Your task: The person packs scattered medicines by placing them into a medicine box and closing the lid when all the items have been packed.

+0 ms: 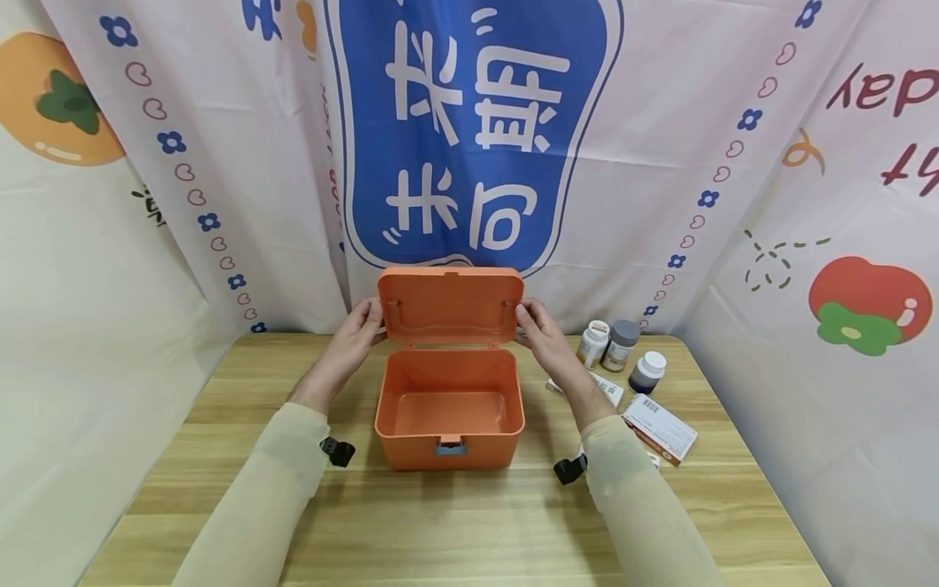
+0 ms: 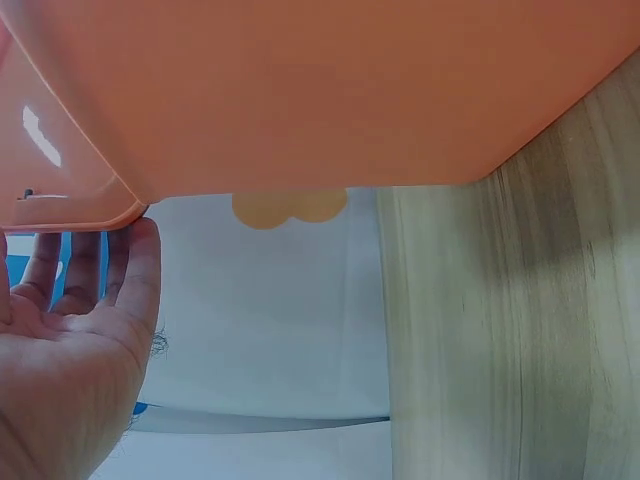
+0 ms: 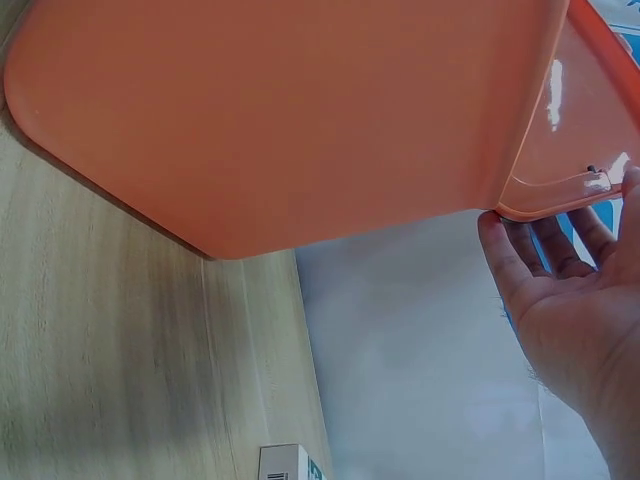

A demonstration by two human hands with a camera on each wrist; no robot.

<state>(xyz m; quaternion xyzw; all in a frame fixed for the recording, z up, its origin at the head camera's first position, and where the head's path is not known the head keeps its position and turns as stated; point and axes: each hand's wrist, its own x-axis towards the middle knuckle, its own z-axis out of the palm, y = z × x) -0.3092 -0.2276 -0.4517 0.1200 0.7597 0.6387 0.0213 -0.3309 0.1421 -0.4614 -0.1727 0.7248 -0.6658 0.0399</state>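
An orange plastic storage box (image 1: pixel 449 450) stands on the table with its lid (image 1: pixel 451 306) raised upright at the back. Nothing lies inside it, and a grey-blue latch (image 1: pixel 451 447) sits on its front. My left hand (image 1: pixel 357 336) holds the lid's left edge, thumb at the side and fingers reaching behind. At the opposite edge my right hand (image 1: pixel 544 330) grips the lid the same way. Both wrist views show the fingers (image 2: pixel 140 262) passing behind the lid's corner, next to the box wall (image 3: pixel 280 120). The fingertips behind the lid are partly hidden.
Right of the box stand a white bottle (image 1: pixel 592 342), a grey-capped bottle (image 1: pixel 620 344) and a dark-bottomed bottle (image 1: pixel 648 372). Medicine cartons, including a white one (image 1: pixel 660 425), lie near and under my right forearm. A printed curtain (image 1: pixel 279 163) hangs behind the wooden table (image 1: pixel 220 424).
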